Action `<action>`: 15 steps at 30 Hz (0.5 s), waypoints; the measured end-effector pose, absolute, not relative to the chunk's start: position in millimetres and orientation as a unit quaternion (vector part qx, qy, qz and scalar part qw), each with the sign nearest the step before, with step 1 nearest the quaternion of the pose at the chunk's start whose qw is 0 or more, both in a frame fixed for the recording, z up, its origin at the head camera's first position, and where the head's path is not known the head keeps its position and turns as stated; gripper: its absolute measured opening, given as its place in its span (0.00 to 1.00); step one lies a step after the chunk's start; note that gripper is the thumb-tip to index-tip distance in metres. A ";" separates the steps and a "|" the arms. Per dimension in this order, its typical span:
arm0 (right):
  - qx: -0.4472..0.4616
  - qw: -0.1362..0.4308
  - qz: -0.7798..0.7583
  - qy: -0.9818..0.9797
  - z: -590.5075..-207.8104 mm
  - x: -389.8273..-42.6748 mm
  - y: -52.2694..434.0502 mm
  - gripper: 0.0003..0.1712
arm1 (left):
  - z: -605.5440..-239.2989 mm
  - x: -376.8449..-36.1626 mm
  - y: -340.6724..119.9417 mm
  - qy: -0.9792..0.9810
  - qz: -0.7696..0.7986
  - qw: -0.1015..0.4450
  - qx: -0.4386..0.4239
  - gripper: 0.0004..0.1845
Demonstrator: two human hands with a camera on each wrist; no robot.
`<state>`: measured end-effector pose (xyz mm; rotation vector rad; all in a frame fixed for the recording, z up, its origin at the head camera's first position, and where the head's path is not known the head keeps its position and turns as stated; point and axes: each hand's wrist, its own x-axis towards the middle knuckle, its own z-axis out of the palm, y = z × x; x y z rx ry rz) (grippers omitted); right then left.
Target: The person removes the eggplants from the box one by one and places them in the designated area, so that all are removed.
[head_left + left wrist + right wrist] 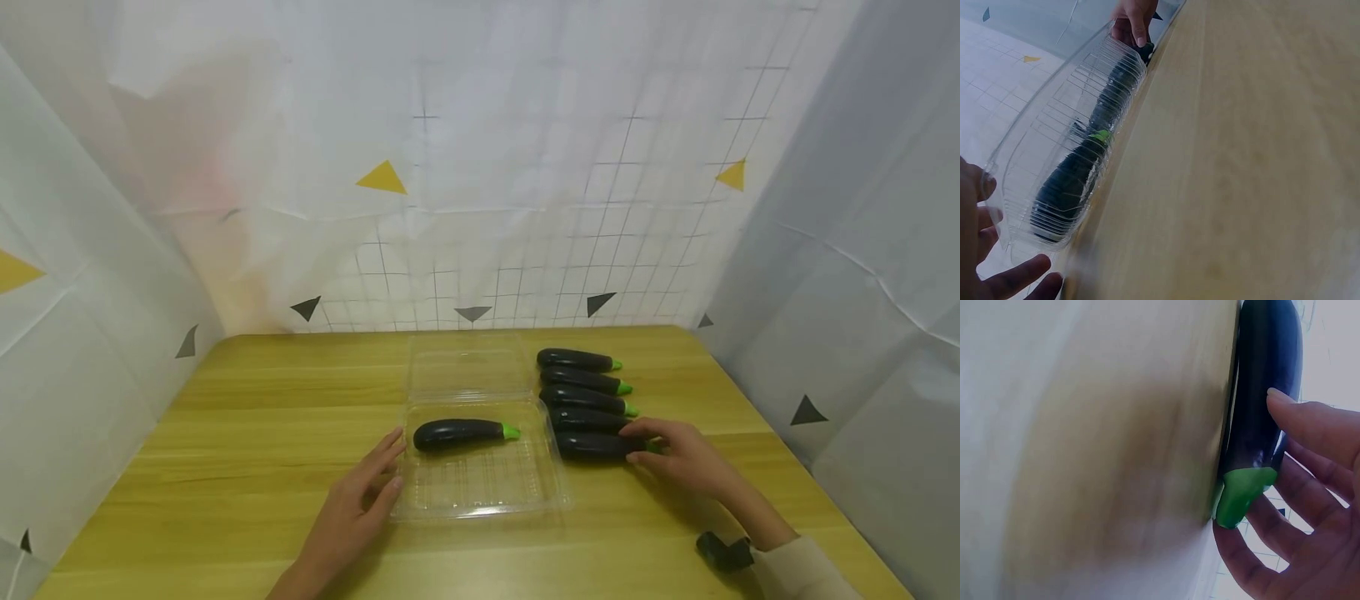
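Note:
A dark eggplant with a green stem point(457, 433) lies crosswise in the base of a clear plastic clamshell box point(480, 510), whose lid point(468, 367) is folded back flat. The left hand point(352, 508) is at the box's left edge with its fingers spread and relaxed; in the left wrist view its fingertips are against the clear wall. To the right of the box, the right hand point(678, 454) holds the nearest eggplant point(592, 447) of a row near its green end. The right wrist view shows the thumb on one side of this eggplant point(1266, 381) and fingers behind it.
Several more eggplants point(581, 381) lie side by side beyond the held one, stems to the right. A black strap-like object point(723, 552) is at the right wrist. White sheets point(480, 167) with triangles enclose the wooden table point(262, 433).

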<state>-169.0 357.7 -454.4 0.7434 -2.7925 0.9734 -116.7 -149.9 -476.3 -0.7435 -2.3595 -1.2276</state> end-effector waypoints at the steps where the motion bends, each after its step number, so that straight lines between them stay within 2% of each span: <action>1: 0.242 0.046 0.320 -0.915 -454.0 -169.0 357.3 0.16 | -476.0 -116.4 -149.7 -0.840 -0.436 0.189 -0.263 0.24; 15: 0.230 0.069 0.312 -0.919 -452.3 -167.8 357.1 0.15 | -475.2 -116.8 -151.8 -0.840 -0.437 0.185 -0.264 0.24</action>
